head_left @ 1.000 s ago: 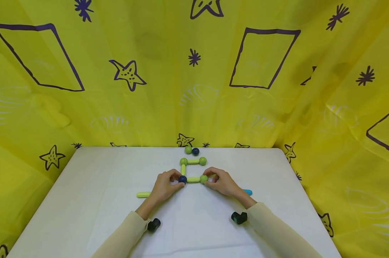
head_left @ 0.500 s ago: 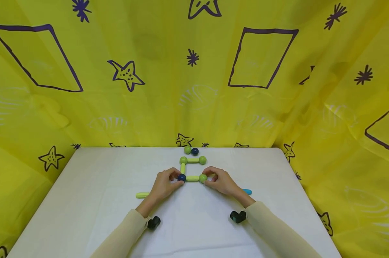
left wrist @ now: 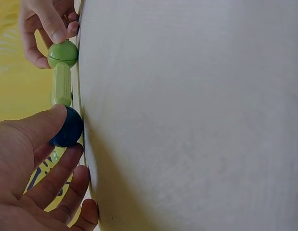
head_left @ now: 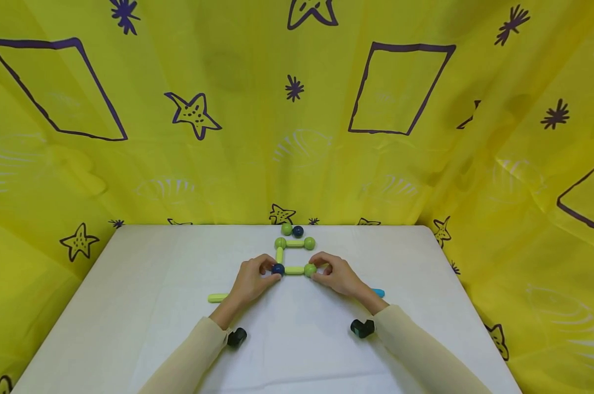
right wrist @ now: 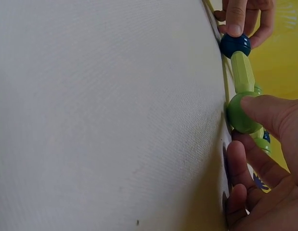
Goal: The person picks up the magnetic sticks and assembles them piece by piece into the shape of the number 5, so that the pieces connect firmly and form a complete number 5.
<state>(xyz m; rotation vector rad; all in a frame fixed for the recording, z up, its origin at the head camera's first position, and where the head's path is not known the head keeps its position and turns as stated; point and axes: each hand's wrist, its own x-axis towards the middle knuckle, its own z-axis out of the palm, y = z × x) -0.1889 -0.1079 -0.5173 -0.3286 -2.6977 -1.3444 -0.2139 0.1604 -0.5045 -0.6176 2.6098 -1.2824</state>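
Note:
A joined shape of green rods and balls lies flat on the table, its right side unclosed. The left hand (head_left: 251,279) pinches the dark blue ball (head_left: 278,269) at its near left corner; thumb and fingers wrap that ball (left wrist: 69,129) in the left wrist view. At the near right, the right hand (head_left: 340,276) pinches a green ball (head_left: 310,270), also seen between thumb and finger in the right wrist view (right wrist: 242,114). A light green rod (head_left: 294,270) links the two held balls. Another rod (head_left: 279,255) runs back to a green ball (head_left: 280,243), then a rod (head_left: 294,244) reaches a green ball (head_left: 309,243).
Behind the shape, a loose green ball (head_left: 287,229) and dark blue ball (head_left: 298,231) sit side by side near the white table's (head_left: 129,284) back edge. A green rod (head_left: 218,298) lies partly behind the left arm, a blue rod (head_left: 378,293) beside the right. Yellow curtains surround the table.
The joined shape has slid slightly away toward the table's back edge, with both hands moving along and keeping their pinch on the two near balls. The loose balls and rods stay where they were.

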